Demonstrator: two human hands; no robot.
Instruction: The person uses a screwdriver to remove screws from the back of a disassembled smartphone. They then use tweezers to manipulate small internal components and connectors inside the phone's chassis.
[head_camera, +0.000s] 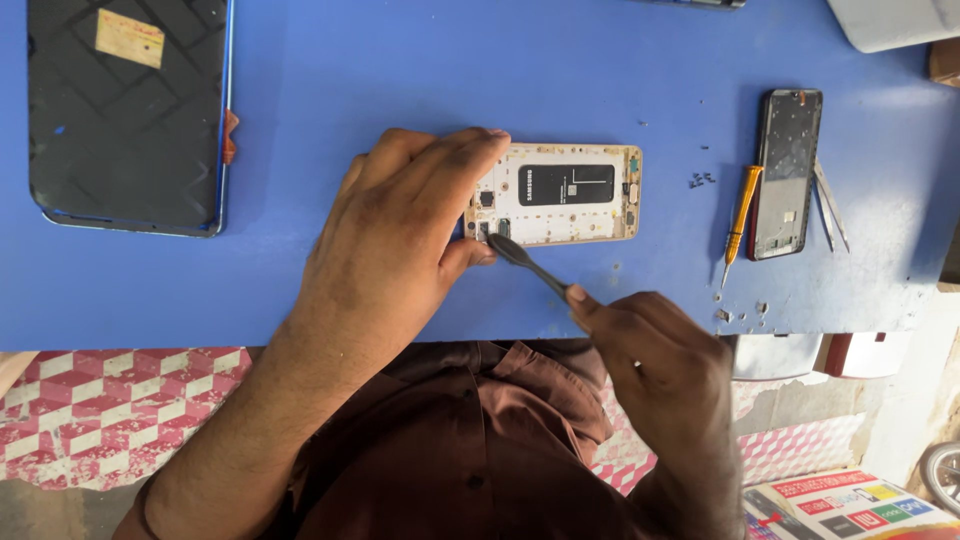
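An opened phone (570, 195) with a gold frame, white inner plate and a black battery lies flat on the blue table (400, 80). My left hand (400, 235) rests over its left end, fingers pressing it down and thumb at its lower left corner. My right hand (660, 365) grips a thin dark tool (528, 262), a spudger or pair of tweezers. The tool's tip touches the phone's lower left corner beside my left thumb.
A large dark tablet-like panel (125, 110) lies at the far left. To the right sit a black phone frame (785, 170), an orange-handled screwdriver (742, 215), metal tweezers (830, 205) and several tiny screws (700, 180). The table's front edge runs just above my lap.
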